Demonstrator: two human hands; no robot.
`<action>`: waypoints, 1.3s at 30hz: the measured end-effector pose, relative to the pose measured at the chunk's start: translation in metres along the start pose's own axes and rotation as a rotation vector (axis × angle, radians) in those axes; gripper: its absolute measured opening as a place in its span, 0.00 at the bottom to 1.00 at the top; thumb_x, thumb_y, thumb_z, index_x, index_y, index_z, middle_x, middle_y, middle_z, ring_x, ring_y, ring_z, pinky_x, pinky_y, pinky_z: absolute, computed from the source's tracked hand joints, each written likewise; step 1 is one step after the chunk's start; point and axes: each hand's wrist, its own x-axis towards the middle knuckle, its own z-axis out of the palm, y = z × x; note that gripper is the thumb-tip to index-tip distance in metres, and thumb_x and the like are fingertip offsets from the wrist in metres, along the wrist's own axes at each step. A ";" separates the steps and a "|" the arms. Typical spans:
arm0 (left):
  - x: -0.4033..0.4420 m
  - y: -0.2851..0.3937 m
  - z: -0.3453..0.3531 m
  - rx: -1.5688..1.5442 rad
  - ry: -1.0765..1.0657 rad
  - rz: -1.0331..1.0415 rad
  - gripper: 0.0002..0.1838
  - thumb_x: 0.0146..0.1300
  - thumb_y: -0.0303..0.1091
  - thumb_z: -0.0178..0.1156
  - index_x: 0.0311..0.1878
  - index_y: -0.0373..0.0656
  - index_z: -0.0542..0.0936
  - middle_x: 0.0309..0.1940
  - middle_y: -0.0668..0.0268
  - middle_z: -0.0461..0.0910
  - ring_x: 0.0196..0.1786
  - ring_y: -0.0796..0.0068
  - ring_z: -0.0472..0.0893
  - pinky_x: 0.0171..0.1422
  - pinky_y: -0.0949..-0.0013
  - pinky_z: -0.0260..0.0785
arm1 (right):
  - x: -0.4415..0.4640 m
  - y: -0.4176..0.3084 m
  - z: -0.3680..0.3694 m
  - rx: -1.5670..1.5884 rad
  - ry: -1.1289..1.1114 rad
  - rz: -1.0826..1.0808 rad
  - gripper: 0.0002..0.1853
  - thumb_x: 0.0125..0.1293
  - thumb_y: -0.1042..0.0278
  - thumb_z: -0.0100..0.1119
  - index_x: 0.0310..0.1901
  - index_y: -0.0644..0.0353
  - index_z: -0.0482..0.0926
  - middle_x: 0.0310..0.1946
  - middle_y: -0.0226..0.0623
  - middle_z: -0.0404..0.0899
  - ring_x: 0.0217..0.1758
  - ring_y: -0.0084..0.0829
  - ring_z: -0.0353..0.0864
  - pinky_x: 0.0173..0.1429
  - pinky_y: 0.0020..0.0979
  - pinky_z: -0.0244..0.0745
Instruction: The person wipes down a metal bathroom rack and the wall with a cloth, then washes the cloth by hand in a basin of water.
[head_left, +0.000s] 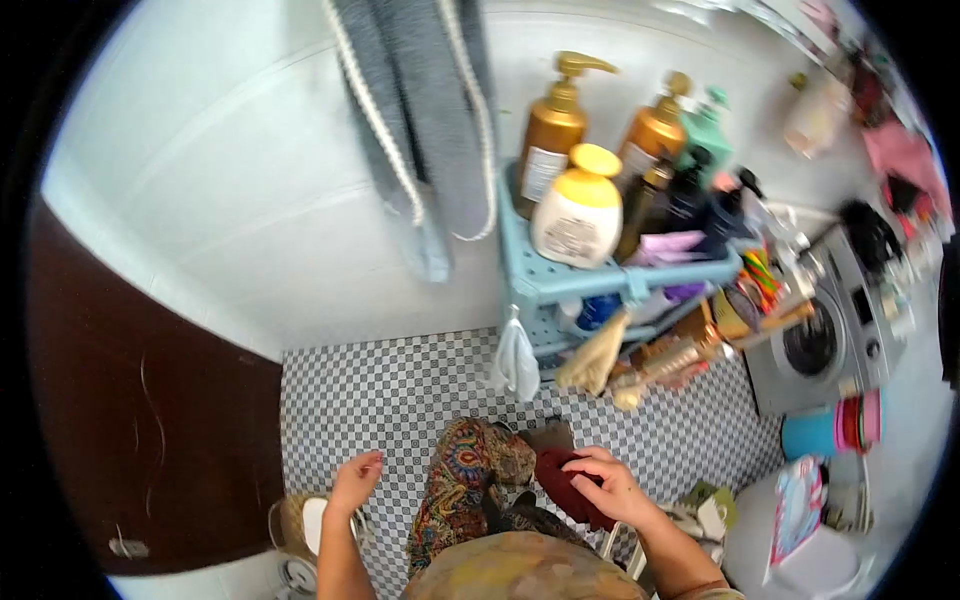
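My right hand is closed on a dark red cloth, which hangs beside my patterned trousers. Low on the left, my left hand hovers over the checkered floor; its fingers are curled and I cannot make out whether they hold anything. Ahead of both hands stands a blue shelf cart with a white bottle with a yellow cap and gold pump bottles on top. Small cloths hang from its front edge.
A dark brown door is at the left. Grey towels hang on the white wall. On the right are a washing machine, a blue tub and a white bin. A slipper lies at the lower left.
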 end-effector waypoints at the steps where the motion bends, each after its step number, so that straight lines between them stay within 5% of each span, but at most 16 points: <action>1: -0.002 0.011 0.009 0.017 -0.030 0.031 0.13 0.62 0.29 0.55 0.49 0.36 0.77 0.40 0.64 0.80 0.40 0.80 0.77 0.46 0.76 0.70 | -0.020 -0.010 0.002 0.060 0.046 0.156 0.10 0.59 0.73 0.58 0.42 0.58 0.79 0.45 0.44 0.73 0.48 0.37 0.73 0.52 0.31 0.67; 4: -0.007 0.054 0.038 -0.019 -0.161 0.206 0.14 0.62 0.30 0.56 0.50 0.36 0.76 0.40 0.64 0.80 0.40 0.79 0.77 0.46 0.76 0.70 | -0.066 -0.004 0.007 0.053 0.274 0.128 0.09 0.58 0.74 0.58 0.41 0.61 0.79 0.43 0.43 0.74 0.48 0.36 0.73 0.52 0.31 0.67; 10: -0.033 0.154 0.106 -0.025 -0.825 0.435 0.18 0.62 0.31 0.56 0.55 0.41 0.72 0.42 0.64 0.79 0.46 0.76 0.78 0.49 0.74 0.70 | -0.103 -0.023 0.033 0.132 0.911 0.204 0.10 0.60 0.73 0.55 0.44 0.64 0.77 0.45 0.42 0.72 0.50 0.35 0.71 0.57 0.30 0.63; 12: -0.049 0.180 0.128 -0.076 -1.046 0.500 0.25 0.61 0.31 0.58 0.61 0.44 0.66 0.49 0.62 0.75 0.53 0.71 0.74 0.57 0.68 0.67 | -0.106 -0.020 0.045 0.238 1.066 0.171 0.12 0.63 0.71 0.54 0.46 0.64 0.75 0.49 0.43 0.69 0.54 0.35 0.68 0.60 0.29 0.60; 15: -0.070 0.198 0.156 -0.028 -1.266 0.635 0.40 0.55 0.36 0.65 0.68 0.46 0.54 0.64 0.54 0.56 0.66 0.63 0.60 0.67 0.58 0.56 | -0.104 -0.035 0.073 0.197 1.182 0.193 0.12 0.66 0.71 0.50 0.48 0.66 0.73 0.50 0.36 0.66 0.55 0.28 0.65 0.60 0.26 0.59; 19: -0.073 0.180 0.170 -0.186 -1.407 0.679 0.55 0.49 0.39 0.70 0.68 0.42 0.38 0.65 0.50 0.50 0.68 0.61 0.56 0.68 0.58 0.52 | -0.101 -0.056 0.113 0.218 1.335 0.243 0.15 0.67 0.70 0.46 0.55 0.62 0.70 0.52 0.40 0.67 0.58 0.33 0.65 0.62 0.28 0.58; 21: -0.067 0.165 0.174 -0.269 -1.417 0.665 0.53 0.49 0.39 0.70 0.67 0.41 0.41 0.64 0.51 0.51 0.67 0.60 0.56 0.68 0.60 0.53 | -0.102 -0.060 0.130 0.645 1.321 0.110 0.17 0.69 0.71 0.43 0.58 0.61 0.68 0.55 0.37 0.67 0.59 0.28 0.66 0.62 0.27 0.59; 23: -0.070 0.156 0.168 -0.219 -1.332 0.798 0.47 0.51 0.38 0.69 0.65 0.40 0.46 0.61 0.51 0.57 0.64 0.60 0.61 0.66 0.61 0.55 | -0.103 -0.078 0.146 0.720 1.372 0.082 0.18 0.69 0.71 0.42 0.59 0.62 0.67 0.56 0.36 0.68 0.58 0.26 0.66 0.62 0.26 0.60; 27: -0.081 0.148 0.155 -0.100 -1.277 0.723 0.36 0.56 0.35 0.63 0.61 0.39 0.53 0.56 0.54 0.65 0.58 0.66 0.67 0.62 0.64 0.59 | -0.115 -0.092 0.181 0.733 1.568 0.029 0.17 0.70 0.67 0.44 0.58 0.63 0.68 0.54 0.36 0.71 0.56 0.25 0.70 0.60 0.27 0.65; 29: -0.087 0.145 0.155 -0.093 -1.245 0.509 0.22 0.62 0.33 0.56 0.57 0.37 0.64 0.50 0.60 0.72 0.52 0.72 0.72 0.57 0.69 0.64 | -0.130 -0.099 0.199 0.698 1.664 0.046 0.17 0.71 0.66 0.43 0.57 0.63 0.69 0.52 0.36 0.73 0.54 0.25 0.72 0.59 0.27 0.66; 32: -0.085 0.148 0.160 -0.336 -1.346 0.048 0.15 0.66 0.34 0.51 0.52 0.39 0.71 0.47 0.60 0.76 0.47 0.71 0.77 0.53 0.68 0.70 | -0.165 -0.107 0.220 0.726 1.751 0.048 0.16 0.71 0.63 0.42 0.54 0.63 0.71 0.48 0.37 0.76 0.50 0.25 0.75 0.56 0.28 0.70; 39: -0.136 0.148 0.177 -0.240 -1.552 0.010 0.13 0.66 0.31 0.46 0.52 0.38 0.71 0.48 0.57 0.76 0.49 0.63 0.77 0.55 0.60 0.71 | -0.240 -0.121 0.279 0.980 1.844 -0.075 0.16 0.70 0.62 0.44 0.54 0.60 0.69 0.48 0.36 0.75 0.49 0.27 0.75 0.53 0.29 0.72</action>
